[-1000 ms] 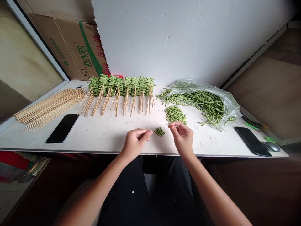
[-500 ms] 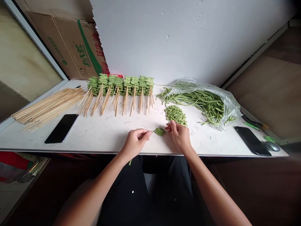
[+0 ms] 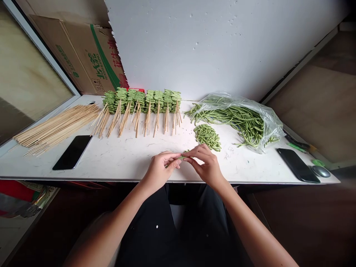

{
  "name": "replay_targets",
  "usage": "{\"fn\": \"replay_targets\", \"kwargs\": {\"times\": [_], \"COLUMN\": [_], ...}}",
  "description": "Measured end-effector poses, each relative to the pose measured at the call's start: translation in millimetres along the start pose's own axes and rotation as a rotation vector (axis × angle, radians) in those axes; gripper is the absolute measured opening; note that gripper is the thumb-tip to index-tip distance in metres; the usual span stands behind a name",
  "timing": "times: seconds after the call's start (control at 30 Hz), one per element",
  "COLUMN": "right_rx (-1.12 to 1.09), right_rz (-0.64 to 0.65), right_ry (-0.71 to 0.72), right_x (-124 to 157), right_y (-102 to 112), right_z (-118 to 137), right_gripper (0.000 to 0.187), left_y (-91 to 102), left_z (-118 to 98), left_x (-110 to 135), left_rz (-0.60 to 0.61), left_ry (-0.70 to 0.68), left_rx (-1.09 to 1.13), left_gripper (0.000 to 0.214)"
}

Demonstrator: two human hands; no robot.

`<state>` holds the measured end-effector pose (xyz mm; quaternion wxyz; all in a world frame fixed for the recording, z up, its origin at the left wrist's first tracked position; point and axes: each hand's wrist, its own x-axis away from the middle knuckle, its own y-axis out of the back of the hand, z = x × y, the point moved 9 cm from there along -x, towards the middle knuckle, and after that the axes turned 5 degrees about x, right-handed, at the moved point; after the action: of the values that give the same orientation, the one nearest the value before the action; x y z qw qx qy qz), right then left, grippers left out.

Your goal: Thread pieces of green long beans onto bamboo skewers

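Left grip (image 3: 162, 168) and right grip (image 3: 204, 165) both clench a slim green bean (image 3: 181, 158), best held in a light, level fingertip pinch, just below the cut-bean pile's (image 3: 207, 137) six o'clock.

A short cut piece of green yardlong bean (image 3: 183, 157) is lying nearly level, being pinched between the left hand (image 3: 161, 168) and the right hand (image 3: 205, 165).

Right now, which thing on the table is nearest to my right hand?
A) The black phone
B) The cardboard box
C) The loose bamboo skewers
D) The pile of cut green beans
D: the pile of cut green beans lies just beyond your right hand, and the other three things sit farther away.
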<state>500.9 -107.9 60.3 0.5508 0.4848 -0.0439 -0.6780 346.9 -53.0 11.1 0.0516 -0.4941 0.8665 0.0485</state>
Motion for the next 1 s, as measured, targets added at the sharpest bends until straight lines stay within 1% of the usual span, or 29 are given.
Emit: {"fn": "replay_targets", "kwargs": {"times": [0.1,0.17,0.27,0.43,0.57,0.67,0.77,0.87,1.0], "right_rx": [0.033,0.053,0.089,0.191,0.253,0.274,0.239,0.12,-0.014], "right_rz": [-0.074,-0.086,-0.074,-0.081,-0.093,-0.085,-0.077,-0.112,-0.109], "right_ry": [-0.025,-0.023,0.041,0.175,0.229,0.266,0.281,0.22,0.129], "right_x": [0,0,0,2,6,8,10,8,5], "right_y": [9,12,12,8,7,6,6,11,11], "right_z": [-2,-1,9,24,26,28,31,31,34], "right_gripper": [0.012,0.014,0.022,0.034,0.038,0.042,0.045,0.04,0.031], "left_y": [3.8,6.5,7.5,3.2,0.6,0.1,-0.2,0.0,-1.8], "left_z": [-6,-12,-19,-26,-31,-33,-31,-29,-25], "left_x": [0,0,1,5,5,5,6,6,4], "left_rz": [-0.025,-0.042,-0.059,-0.061,-0.041,-0.018,0.025,0.068,0.102], "left_ry": [0.006,-0.018,-0.061,-0.128,-0.164,-0.154,-0.112,-0.065,-0.01], "left_rx": [-0.011,-0.05,-0.111,-0.176,-0.23,-0.244,-0.182,-0.021,0.131], "left_gripper": [0.033,0.03,0.027,0.023,0.021,0.02,0.023,0.029,0.034]}}
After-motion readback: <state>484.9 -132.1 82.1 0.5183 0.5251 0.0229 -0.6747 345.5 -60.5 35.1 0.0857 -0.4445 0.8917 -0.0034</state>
